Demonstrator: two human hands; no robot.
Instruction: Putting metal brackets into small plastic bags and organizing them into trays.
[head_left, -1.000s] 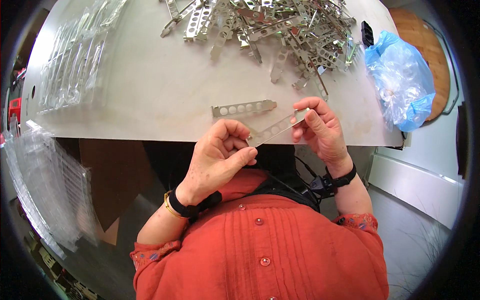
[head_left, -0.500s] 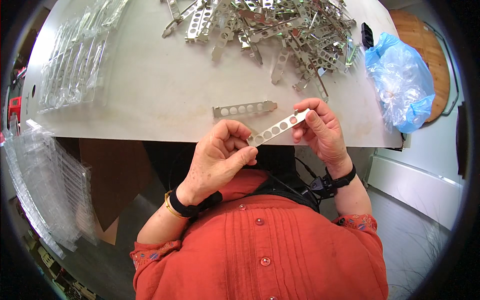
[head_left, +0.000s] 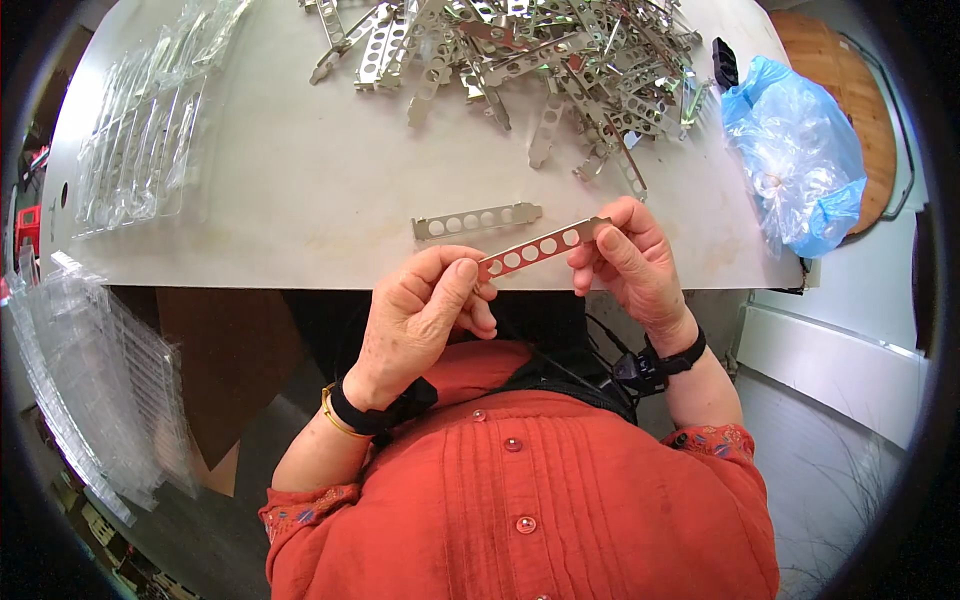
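Between my two hands I hold a metal slot bracket (head_left: 536, 250), a narrow strip with a row of round holes, its face reflecting red. My left hand (head_left: 420, 310) pinches its left end between thumb and fingers. The right end is gripped by my right hand (head_left: 634, 258), with the thumb in front. The strip slants up to the right above the table's near edge. Just beyond it, a second bracket (head_left: 477, 221) lies flat on the table, touched by neither hand.
A heap of similar brackets (head_left: 560, 70) covers the far middle of the white table (head_left: 300, 180). Clear plastic trays (head_left: 150, 130) lie at the left, with more stacked trays (head_left: 100, 380) below them. A blue plastic bag (head_left: 800, 160) and a black object (head_left: 725, 64) sit at the right.
The held bracket has turned, its face going from pale silver to reflecting red, and lies less steeply. My left hand has shifted slightly left, its thumb now raised to the bracket's end.
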